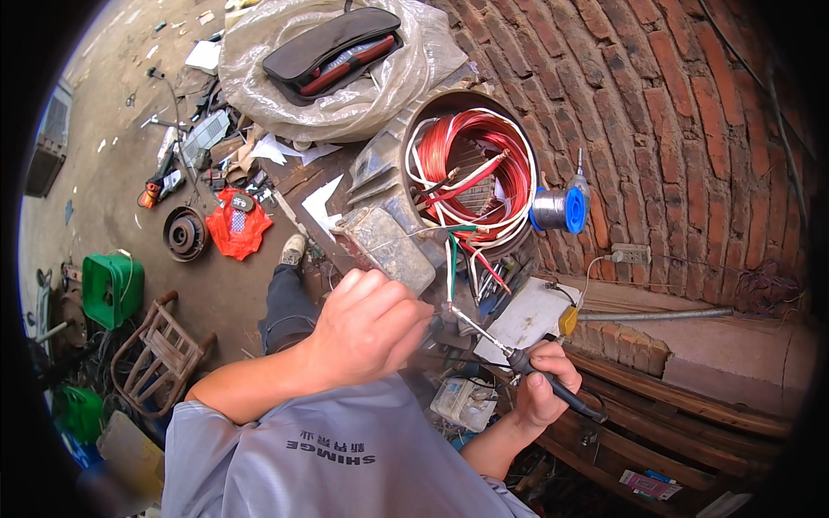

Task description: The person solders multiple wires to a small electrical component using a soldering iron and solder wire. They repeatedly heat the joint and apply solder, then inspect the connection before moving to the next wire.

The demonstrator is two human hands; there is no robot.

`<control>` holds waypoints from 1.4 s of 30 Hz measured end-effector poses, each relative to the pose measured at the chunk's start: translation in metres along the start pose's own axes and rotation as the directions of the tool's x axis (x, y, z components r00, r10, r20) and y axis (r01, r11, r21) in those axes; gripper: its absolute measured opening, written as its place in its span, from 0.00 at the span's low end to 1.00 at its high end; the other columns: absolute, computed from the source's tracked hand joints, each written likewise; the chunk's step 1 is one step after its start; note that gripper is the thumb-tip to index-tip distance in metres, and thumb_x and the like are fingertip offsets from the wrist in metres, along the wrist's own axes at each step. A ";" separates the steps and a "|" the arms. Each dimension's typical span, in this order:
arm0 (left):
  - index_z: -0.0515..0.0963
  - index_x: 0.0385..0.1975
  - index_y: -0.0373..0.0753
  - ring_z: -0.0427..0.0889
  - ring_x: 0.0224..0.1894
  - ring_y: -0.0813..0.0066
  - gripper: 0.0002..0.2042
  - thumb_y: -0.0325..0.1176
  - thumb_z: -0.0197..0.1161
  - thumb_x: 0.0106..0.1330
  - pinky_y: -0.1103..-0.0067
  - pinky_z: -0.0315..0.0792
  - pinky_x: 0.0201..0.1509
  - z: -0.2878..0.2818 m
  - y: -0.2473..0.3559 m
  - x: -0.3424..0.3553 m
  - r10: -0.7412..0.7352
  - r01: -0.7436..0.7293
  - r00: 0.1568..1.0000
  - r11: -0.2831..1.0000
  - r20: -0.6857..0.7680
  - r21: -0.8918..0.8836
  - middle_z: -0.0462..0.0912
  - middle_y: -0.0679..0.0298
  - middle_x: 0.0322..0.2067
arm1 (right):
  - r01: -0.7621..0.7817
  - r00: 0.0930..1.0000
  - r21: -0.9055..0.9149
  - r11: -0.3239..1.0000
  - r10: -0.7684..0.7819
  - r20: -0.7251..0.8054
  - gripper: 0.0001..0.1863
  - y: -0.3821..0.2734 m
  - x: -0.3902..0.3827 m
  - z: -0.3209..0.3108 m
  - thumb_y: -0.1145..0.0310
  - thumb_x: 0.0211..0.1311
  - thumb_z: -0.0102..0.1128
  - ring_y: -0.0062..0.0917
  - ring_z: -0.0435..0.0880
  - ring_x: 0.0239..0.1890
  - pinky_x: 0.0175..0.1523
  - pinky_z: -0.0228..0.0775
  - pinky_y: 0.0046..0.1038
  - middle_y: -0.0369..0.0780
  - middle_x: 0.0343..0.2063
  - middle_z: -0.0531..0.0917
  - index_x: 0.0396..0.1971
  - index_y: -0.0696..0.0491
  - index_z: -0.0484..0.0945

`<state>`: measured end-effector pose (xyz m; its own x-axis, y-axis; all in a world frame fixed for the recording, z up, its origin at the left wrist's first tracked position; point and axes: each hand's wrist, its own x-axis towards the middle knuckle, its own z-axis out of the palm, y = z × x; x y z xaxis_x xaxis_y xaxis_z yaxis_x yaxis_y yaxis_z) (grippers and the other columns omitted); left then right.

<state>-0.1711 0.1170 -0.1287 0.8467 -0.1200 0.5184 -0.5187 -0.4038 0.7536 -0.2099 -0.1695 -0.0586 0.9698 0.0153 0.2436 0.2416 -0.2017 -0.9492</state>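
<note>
Curved red brick wall (691, 129) backs a cluttered workshop bench (673, 414), w/ a motor stator (471, 173) propped on its side, red copper windings facing up. At centre, person's left hand (371, 324) is curled closed just below the stator, apparently pinching the green and white lead wires (451, 259) that hang from the windings; fingertips are hidden behind the knuckles, so exact grip can't be told. Right hand (540, 380) is wrapped shut round the black handle of a soldering iron (509, 350), held pencil-style, its metal tip angled up-left and sitting just beside the wire ends, near the left fingers. Judgement: leads are thin, light and floppy, best held close to the bare ends to steady them; iron is light and stiff but hot at the tip, so take it by the insulated handle only. Solder spool (561, 210), blue-flanged, rests against the stator's rim to the right. Black tool pouch (332, 47) lies on a plastic sack (259, 52) behind.
</note>
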 end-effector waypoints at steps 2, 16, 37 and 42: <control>0.85 0.36 0.40 0.76 0.33 0.66 0.09 0.26 0.75 0.56 0.71 0.67 0.39 0.001 0.000 0.000 0.001 -0.001 1.000 1.000 -0.011 0.006 0.80 0.67 0.32 | 0.000 1.000 -0.008 1.000 0.000 0.003 0.17 0.000 0.000 0.000 0.65 0.58 0.76 0.29 0.76 0.32 0.39 0.68 0.28 0.43 0.29 0.80 0.41 0.61 0.86; 0.90 0.48 0.47 0.84 0.37 0.66 0.21 0.24 0.72 0.53 0.71 0.81 0.38 -0.037 -0.002 -0.008 -0.062 0.066 0.993 0.997 0.098 -0.041 0.83 0.67 0.37 | -0.013 1.000 0.001 1.000 0.013 -0.001 0.17 -0.002 0.001 -0.001 0.64 0.58 0.78 0.30 0.76 0.33 0.41 0.68 0.29 0.44 0.29 0.80 0.41 0.61 0.86; 0.88 0.42 0.39 0.90 0.37 0.63 0.12 0.24 0.77 0.59 0.71 0.84 0.36 -0.040 -0.001 -0.006 -0.178 0.204 0.974 0.958 0.142 -0.199 0.88 0.63 0.36 | 0.012 1.000 0.011 1.000 -0.012 -0.009 0.17 0.002 0.002 -0.004 0.66 0.58 0.78 0.32 0.82 0.32 0.40 0.74 0.31 0.48 0.30 0.83 0.37 0.65 0.86; 0.87 0.45 0.35 0.90 0.36 0.57 0.12 0.23 0.74 0.62 0.69 0.84 0.39 -0.036 -0.006 -0.005 -0.116 0.159 0.980 0.943 0.161 -0.292 0.89 0.58 0.35 | 0.013 1.000 0.012 1.000 -0.013 -0.011 0.18 0.002 0.001 -0.004 0.66 0.57 0.78 0.33 0.82 0.33 0.40 0.74 0.31 0.48 0.30 0.84 0.37 0.65 0.86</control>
<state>-0.1762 0.1527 -0.1215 0.9092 -0.2165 0.3557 -0.3888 -0.1352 0.9113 -0.2082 -0.1736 -0.0595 0.9662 0.0073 0.2576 0.2543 -0.1901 -0.9483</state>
